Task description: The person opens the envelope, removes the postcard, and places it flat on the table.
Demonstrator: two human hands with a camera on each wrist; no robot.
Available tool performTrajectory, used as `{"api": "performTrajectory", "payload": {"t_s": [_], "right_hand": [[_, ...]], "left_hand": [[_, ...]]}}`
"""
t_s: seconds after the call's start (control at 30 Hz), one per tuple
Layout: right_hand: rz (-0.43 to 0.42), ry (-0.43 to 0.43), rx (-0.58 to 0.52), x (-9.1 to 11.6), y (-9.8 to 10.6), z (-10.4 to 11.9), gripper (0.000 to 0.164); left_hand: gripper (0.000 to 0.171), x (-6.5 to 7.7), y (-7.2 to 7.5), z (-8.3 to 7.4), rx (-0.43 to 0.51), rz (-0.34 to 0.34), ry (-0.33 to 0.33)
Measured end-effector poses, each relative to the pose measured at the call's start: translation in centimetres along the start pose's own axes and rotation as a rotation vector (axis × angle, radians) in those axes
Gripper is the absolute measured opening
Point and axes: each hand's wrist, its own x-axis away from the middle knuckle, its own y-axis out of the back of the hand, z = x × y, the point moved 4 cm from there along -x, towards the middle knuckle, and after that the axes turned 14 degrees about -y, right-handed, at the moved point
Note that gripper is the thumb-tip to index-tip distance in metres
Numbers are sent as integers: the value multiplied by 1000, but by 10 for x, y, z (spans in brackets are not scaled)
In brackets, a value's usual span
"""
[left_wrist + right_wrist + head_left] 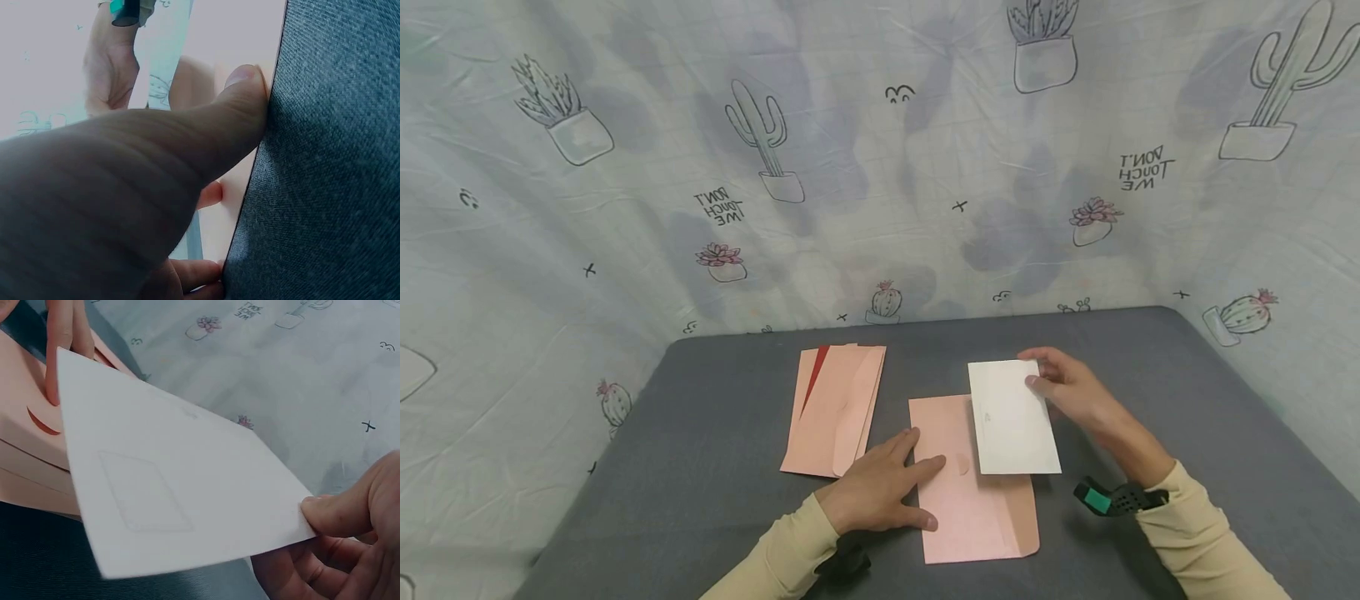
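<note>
1. White card (1013,429), pinched at its far right corner by my right hand (1071,392), thumb on top; I hold it raised over the right part of a pink envelope (958,525).
2. My left hand (876,492), fingers spread, rests on that envelope's left edge.
3. Leftward, a stack of pink envelopes (833,404) shows a red sliver (815,375).
4. Beneath lies the grey bench (700,467); beyond it, cactus-printed cloth (850,233).

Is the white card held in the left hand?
No, the right hand pinches the white card, while the left hand rests on a pink envelope.
</note>
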Motion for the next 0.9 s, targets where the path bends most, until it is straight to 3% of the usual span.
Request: {"api": "performTrajectory", "payload": {"t_s": [0.4, 0.9], "right_hand": [[-66, 35, 8, 0, 13, 1, 47], [-133, 42, -11, 2, 46, -6, 50]], "left_hand": [[78, 1, -2, 1, -6, -2, -4], [79, 0, -1, 1, 0, 1, 10]]}}
